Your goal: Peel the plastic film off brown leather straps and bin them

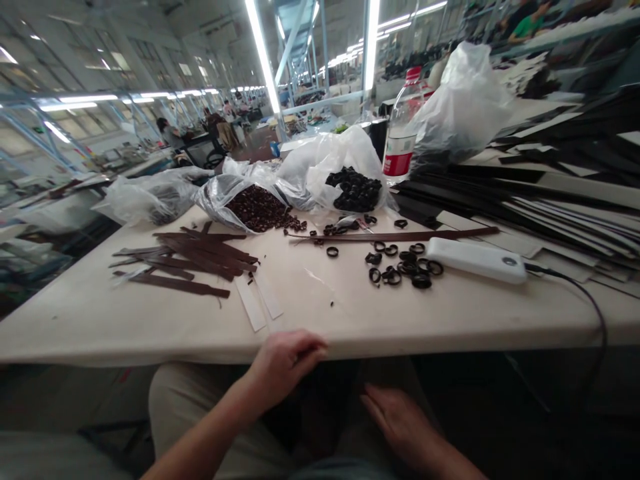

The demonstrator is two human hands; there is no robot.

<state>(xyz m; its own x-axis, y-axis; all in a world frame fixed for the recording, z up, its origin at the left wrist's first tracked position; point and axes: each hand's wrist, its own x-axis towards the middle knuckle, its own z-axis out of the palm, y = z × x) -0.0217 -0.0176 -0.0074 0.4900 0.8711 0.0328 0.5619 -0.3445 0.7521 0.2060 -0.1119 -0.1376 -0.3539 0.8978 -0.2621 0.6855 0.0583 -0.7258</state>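
Both hands empty at the near edge of the table, with the strips and rings lying out of reach.

The left hand (285, 363) rests against the table (450, 320) edge, its fingers (313, 345) loosely curled on the rim and grasping nothing. The right hand (400, 420) hangs lower, over the lap, fingers (373, 400) stretched flat and released. Just beyond the left fingertips lie two white strips (260, 301). Further out and to their left sits a loose heap of brown leather strips (197, 260). Ahead of the right fingers, well apart from them, there's a scatter of black rings (406, 268) with a white power bank (475, 260) just beside it, and a long brown strap (400, 235) behind. Farther back are open bags of brown rings (260, 208) and black rings (356, 190), then a water bottle (403, 137).
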